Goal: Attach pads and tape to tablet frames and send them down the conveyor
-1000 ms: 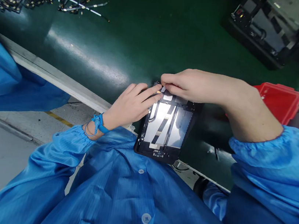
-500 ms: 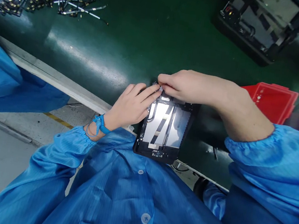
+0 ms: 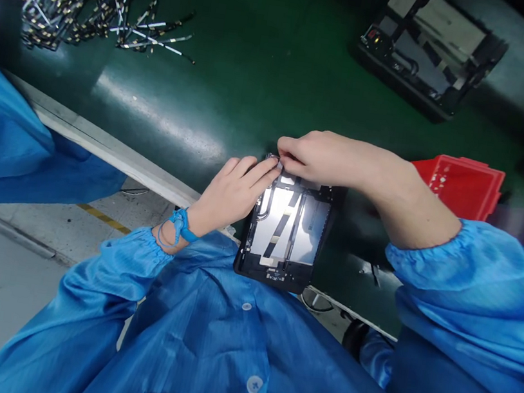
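An open black tablet chassis (image 3: 286, 232) with silver plates and a dark diagonal strip inside lies at the near edge of the green belt (image 3: 241, 70), against my blue smock. My left hand (image 3: 233, 191) rests on its left side, fingers stretched to the top left corner. My right hand (image 3: 326, 158) reaches across the top edge and pinches a small part at that same corner, thumb and forefinger together. What the fingertips pinch is too small to name.
A heap of thin flex cables (image 3: 89, 3) lies at the far left of the belt. A second open chassis (image 3: 431, 48) sits at the far right. A red tray (image 3: 461, 182) is behind my right forearm. Another person's blue sleeve (image 3: 12, 135) is at left.
The view has shifted down slightly. My right fingertips have drawn tighter onto the chassis's top left corner; the small white tab seen before is now hidden under them.
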A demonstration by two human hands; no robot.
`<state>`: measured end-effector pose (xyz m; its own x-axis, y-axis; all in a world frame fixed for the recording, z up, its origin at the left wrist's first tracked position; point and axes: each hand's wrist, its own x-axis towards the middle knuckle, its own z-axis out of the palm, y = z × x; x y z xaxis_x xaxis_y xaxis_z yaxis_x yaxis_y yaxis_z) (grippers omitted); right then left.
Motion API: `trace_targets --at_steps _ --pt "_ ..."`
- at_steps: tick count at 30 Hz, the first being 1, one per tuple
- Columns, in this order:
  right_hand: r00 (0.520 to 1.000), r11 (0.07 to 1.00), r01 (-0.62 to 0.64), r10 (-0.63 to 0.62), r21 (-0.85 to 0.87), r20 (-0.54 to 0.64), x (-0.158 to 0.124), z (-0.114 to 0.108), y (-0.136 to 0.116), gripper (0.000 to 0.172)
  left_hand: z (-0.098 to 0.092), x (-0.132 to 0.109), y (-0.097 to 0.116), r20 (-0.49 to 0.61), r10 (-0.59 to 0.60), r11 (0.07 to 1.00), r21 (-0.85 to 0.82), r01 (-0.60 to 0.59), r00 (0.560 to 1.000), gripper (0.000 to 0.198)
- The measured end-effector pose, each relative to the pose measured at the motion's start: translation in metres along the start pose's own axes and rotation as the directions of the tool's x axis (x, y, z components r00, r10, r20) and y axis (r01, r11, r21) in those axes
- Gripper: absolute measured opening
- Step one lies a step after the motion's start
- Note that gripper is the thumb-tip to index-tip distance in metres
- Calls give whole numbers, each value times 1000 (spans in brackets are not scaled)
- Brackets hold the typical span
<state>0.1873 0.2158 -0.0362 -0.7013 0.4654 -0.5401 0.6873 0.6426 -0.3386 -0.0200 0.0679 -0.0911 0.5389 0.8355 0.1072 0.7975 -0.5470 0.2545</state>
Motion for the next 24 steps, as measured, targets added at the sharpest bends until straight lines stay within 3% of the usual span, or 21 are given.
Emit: trace_targets --at_steps 11,16,19,20,22,24 --pt "994 991 -89 82 104 69 5 -10 11 38 1 1 2 -24 -15 999 -37 14 1000 52" --pt "996 987 -46 33 153 83 9 -4 24 46 -2 3 14 -71 -192 974 -136 181 979 50" --pt "995 985 -76 65 153 77 15 2 21 48 -7 -29 36 -129 -415 861 -375 343 900 42" --pt "994 981 -93 81 171 76 17 3 17 48 -9 -46 47 -119 -518 774 -487 405 847 33" --pt "992 968 -116 103 222 68 21 3 5 42 -9 -84 71 16 -721 497 -684 534 693 21" --pt "990 952 -138 125 273 64 24 -3 -6 34 -5 -116 94 66 -737 448 -697 559 673 34"
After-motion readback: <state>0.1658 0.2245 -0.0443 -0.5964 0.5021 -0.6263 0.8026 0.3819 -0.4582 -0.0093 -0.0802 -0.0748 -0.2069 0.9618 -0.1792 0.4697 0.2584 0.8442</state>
